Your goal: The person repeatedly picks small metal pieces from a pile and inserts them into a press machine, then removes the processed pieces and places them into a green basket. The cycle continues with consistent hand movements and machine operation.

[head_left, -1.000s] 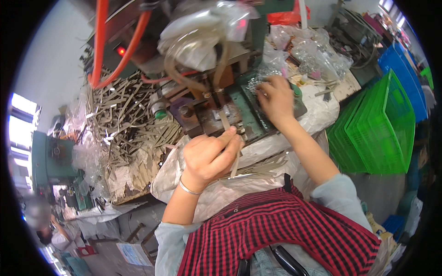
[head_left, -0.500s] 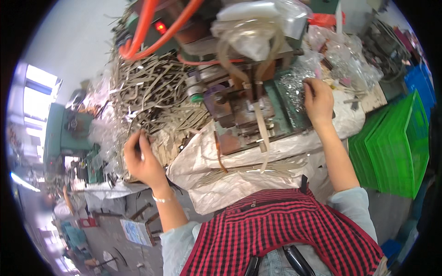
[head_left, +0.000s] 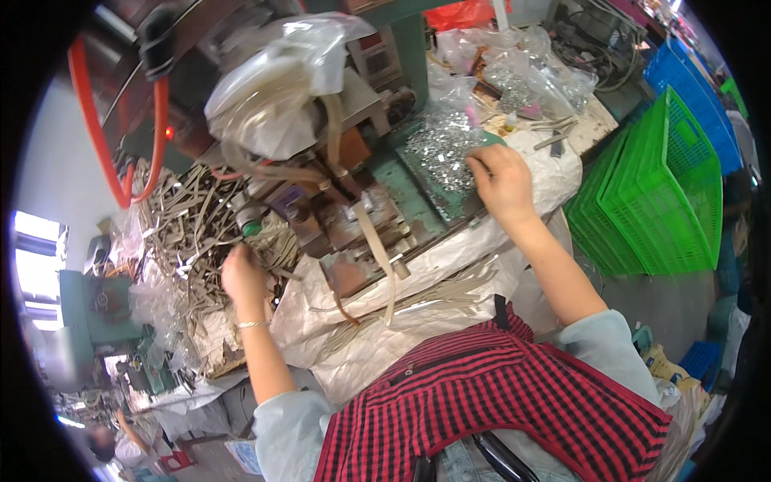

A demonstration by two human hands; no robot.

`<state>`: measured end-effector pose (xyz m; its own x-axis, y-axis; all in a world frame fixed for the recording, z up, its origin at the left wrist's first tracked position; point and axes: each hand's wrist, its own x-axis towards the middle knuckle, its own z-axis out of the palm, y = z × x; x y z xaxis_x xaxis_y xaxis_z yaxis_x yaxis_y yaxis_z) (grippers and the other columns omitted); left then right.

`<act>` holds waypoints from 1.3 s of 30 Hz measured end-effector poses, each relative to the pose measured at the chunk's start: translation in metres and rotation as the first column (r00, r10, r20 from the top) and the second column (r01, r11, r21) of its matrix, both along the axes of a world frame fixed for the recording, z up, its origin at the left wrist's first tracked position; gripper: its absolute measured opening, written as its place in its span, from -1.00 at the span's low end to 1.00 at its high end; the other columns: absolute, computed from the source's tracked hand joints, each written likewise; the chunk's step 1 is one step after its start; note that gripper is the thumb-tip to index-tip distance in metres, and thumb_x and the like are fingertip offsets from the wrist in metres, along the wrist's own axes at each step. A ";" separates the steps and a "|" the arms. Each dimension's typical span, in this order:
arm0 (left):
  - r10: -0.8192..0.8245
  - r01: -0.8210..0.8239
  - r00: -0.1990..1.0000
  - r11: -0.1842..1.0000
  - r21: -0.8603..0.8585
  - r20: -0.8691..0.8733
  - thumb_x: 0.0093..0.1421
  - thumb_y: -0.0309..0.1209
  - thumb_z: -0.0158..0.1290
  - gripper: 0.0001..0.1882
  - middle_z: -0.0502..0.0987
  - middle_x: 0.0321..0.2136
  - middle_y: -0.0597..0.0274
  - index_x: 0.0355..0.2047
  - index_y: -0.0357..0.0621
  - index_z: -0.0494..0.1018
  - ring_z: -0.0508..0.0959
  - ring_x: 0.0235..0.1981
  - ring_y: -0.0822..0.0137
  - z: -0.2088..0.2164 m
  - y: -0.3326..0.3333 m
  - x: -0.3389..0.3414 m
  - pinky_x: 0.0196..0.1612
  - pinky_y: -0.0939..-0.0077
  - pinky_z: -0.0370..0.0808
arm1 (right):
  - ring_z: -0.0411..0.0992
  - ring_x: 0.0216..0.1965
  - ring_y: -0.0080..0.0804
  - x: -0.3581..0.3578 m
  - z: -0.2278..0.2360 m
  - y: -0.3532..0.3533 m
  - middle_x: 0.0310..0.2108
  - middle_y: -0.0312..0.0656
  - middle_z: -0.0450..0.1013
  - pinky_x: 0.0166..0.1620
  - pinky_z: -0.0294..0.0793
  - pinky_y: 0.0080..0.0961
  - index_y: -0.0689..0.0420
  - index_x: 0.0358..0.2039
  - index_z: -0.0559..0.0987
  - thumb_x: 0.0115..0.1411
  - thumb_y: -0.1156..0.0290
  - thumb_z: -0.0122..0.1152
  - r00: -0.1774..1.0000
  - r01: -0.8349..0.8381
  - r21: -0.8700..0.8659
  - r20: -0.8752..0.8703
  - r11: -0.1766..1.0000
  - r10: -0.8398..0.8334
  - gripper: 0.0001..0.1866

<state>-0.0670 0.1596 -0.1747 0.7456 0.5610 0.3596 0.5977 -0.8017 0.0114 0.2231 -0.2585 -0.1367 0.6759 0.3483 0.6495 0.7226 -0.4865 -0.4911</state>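
Observation:
My right hand (head_left: 506, 185) is at the right edge of a heap of small shiny metal pieces (head_left: 442, 149) on a green plate. Thumb and forefinger are pinched together; whatever is between them is too small to make out. Over the tangled pile of beige-grey strips (head_left: 189, 225) my left hand (head_left: 243, 277) hangs, its fingertips blurred and partly hidden. Between the hands stands a bench machine (head_left: 349, 221) with a metal block. One pale strip (head_left: 373, 241) runs out of it toward me, and a brown strip (head_left: 337, 297) hangs beside it.
More strips (head_left: 426, 301) lie in a row on the white sheet (head_left: 297, 321) in front of me. Orange-red hoses (head_left: 120, 177) loop down at the upper left. Clear plastic bags (head_left: 514, 76) sit behind the metal pieces. Green crates (head_left: 650, 193) stand at the right.
The view has turned, so the machine sits further left. My left hand has moved further into the strip pile. My right hand stays by the metal pieces, its fingers now bent onto their edge.

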 end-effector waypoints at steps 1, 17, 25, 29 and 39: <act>-0.025 0.030 0.991 0.999 -0.031 0.131 0.28 -0.39 0.13 -0.81 0.65 -0.39 0.06 -0.12 -0.10 0.60 0.66 -0.35 -0.03 0.013 -0.005 0.003 -0.28 0.15 0.58 | 0.51 -0.26 -0.04 0.001 0.002 0.005 -0.38 -0.13 0.55 -0.15 0.48 -0.16 0.14 -0.36 0.66 0.12 0.48 0.35 1.000 -0.007 -0.007 0.001 1.000 0.007 -0.93; 0.084 0.789 0.410 0.467 -0.399 0.908 0.44 -0.41 0.02 -0.76 0.67 -0.21 -0.07 0.03 -0.28 0.46 0.68 -0.30 0.24 0.137 -0.169 0.014 -0.22 0.43 0.61 | 0.56 -0.26 -0.10 0.011 0.016 0.032 -0.31 -0.12 0.57 -0.18 0.54 -0.27 0.11 -0.24 0.72 0.18 0.48 0.34 0.970 -0.067 0.016 -0.235 0.998 0.069 -0.87; -0.042 0.648 0.753 0.228 -0.727 0.657 0.10 -0.60 0.33 -0.84 0.72 -0.37 0.11 -0.27 -0.29 0.69 0.59 -0.59 0.45 0.129 -0.231 0.023 -0.48 0.54 0.50 | 0.47 -0.23 -0.06 -0.006 0.011 0.010 -0.31 -0.13 0.48 -0.18 0.48 -0.19 0.15 -0.26 0.68 0.14 0.45 0.38 0.998 -0.005 -0.211 0.063 0.978 0.019 -0.85; -0.261 0.752 0.480 0.615 -0.239 0.837 0.02 -0.64 0.35 -0.89 0.71 -0.36 0.13 -0.44 -0.23 0.65 0.63 -0.39 0.28 0.174 -0.186 0.045 -0.29 0.48 0.57 | 0.44 -0.14 -0.04 -0.002 0.007 0.018 -0.25 -0.13 0.48 -0.16 0.46 -0.14 0.14 -0.33 0.64 0.10 0.41 0.41 0.992 0.031 -0.323 0.126 0.946 0.011 -0.85; -0.247 0.778 0.342 0.616 -0.125 0.907 0.20 -0.71 0.18 -0.92 0.67 -0.34 0.01 -0.29 -0.38 0.54 0.62 -0.42 0.31 0.155 -0.165 0.038 -0.32 0.47 0.54 | 0.54 -0.37 -0.25 -0.010 0.007 0.013 -0.46 -0.18 0.56 -0.24 0.50 -0.37 0.18 -0.40 0.60 0.13 0.47 0.30 0.991 0.022 0.131 -0.135 0.991 -0.004 -0.93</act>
<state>-0.0285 -0.0052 -0.0202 0.5014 0.4301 0.7507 -0.4253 -0.6330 0.6468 0.2131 -0.2451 -0.1300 0.7641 0.2561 0.5920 0.6396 -0.4195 -0.6441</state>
